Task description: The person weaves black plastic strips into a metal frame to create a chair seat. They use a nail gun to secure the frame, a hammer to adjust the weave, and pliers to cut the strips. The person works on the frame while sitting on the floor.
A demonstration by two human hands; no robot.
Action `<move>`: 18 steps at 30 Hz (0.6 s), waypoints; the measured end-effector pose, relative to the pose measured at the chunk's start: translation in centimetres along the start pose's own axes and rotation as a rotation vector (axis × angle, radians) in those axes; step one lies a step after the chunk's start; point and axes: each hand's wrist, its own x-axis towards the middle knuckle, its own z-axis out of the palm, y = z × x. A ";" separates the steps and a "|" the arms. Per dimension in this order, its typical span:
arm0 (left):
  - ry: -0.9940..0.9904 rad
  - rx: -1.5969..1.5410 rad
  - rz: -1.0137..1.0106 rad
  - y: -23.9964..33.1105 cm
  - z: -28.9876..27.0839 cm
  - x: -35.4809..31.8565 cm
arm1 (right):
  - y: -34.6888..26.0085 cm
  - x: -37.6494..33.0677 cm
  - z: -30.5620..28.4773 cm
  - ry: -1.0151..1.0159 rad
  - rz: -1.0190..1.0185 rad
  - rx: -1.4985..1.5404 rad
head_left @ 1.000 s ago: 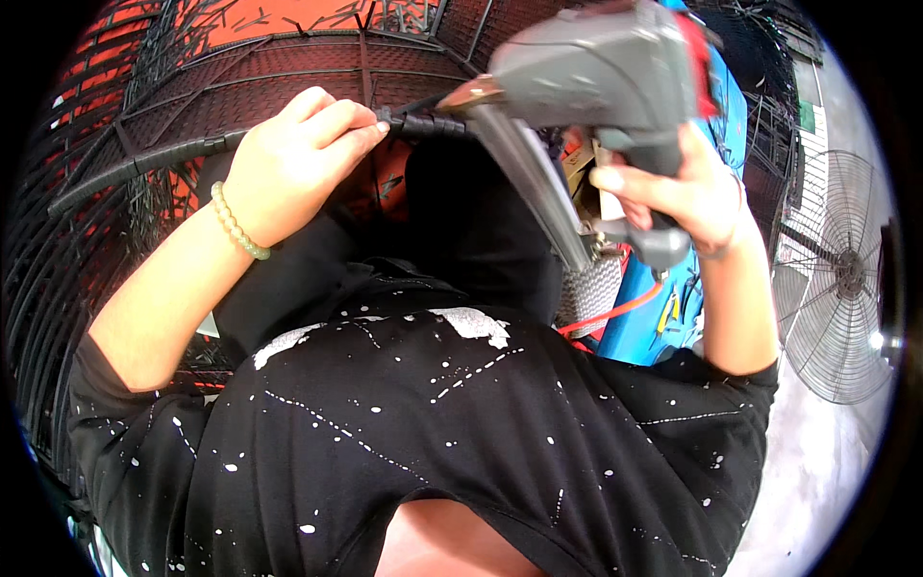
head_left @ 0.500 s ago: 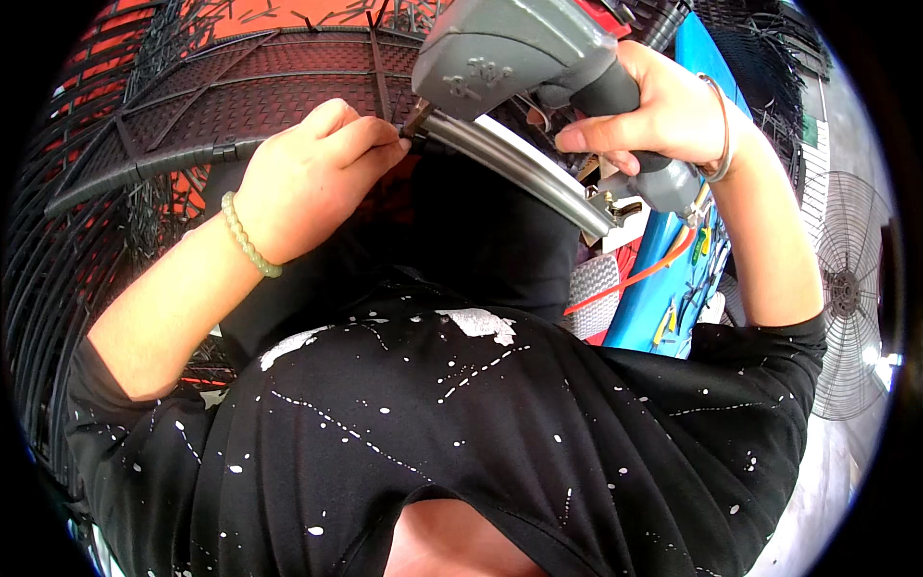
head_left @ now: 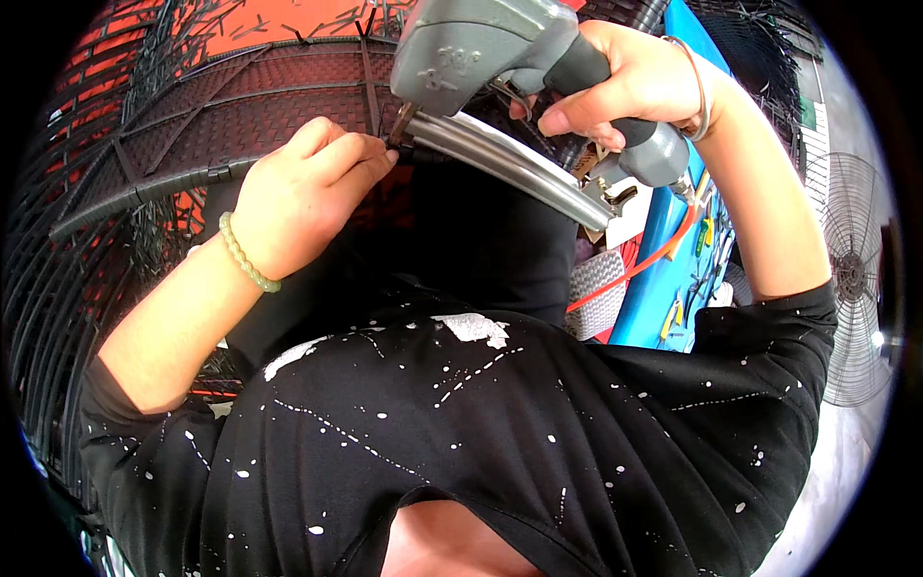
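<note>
— What filled most of the view?
— A dark woven rattan frame [head_left: 240,106], curved, running across the top and down the left side, with orange floor showing behind it.

— And the tool?
— A grey pneumatic staple gun [head_left: 481,58] with a long silver magazine [head_left: 519,168] sat at the top centre, nose pressed to the frame's rim. An orange air hose [head_left: 635,269] trailed down beside a blue cart [head_left: 673,240].

— The hands?
— The right hand [head_left: 635,82] had its fingers clamped around the gun's grip. The left hand [head_left: 298,197], a pale bead bracelet [head_left: 245,255] at the wrist, had fingers together, pinching a dark rattan strand [head_left: 154,188] against the rim, just beside the gun's nose.

— Anything else?
— A standing fan [head_left: 851,279] at the right.
</note>
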 end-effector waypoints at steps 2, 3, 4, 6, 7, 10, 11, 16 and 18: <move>0.011 -0.006 0.005 -0.1 0.1 0.0 | 0.1 0.1 0.0 0.002 0.003 0.033; 0.011 -0.005 0.006 0.0 0.1 0.0 | 0.3 0.0 0.0 0.001 -0.011 0.027; 0.012 -0.006 0.006 0.1 0.1 0.0 | 0.5 -0.1 0.0 0.000 -0.024 0.021; 0.009 -0.017 0.004 0.2 0.1 0.1 | 0.5 -0.2 0.0 -0.004 -0.026 0.021; 0.008 -0.024 0.003 0.2 0.0 0.1 | 0.5 -0.2 0.0 -0.008 -0.014 0.029; 0.006 -0.020 -0.002 0.4 0.0 0.1 | 0.3 -0.1 0.0 -0.009 -0.007 0.012; 0.011 -0.018 0.004 0.3 0.0 0.1 | 0.3 0.0 0.0 -0.007 -0.009 -0.001; 0.009 -0.017 0.017 0.0 -0.2 0.0 | 0.3 0.4 -0.1 -0.021 0.036 0.069; 0.002 -0.015 0.018 -0.1 -0.2 -0.1 | 0.3 0.6 -0.2 -0.023 0.047 0.074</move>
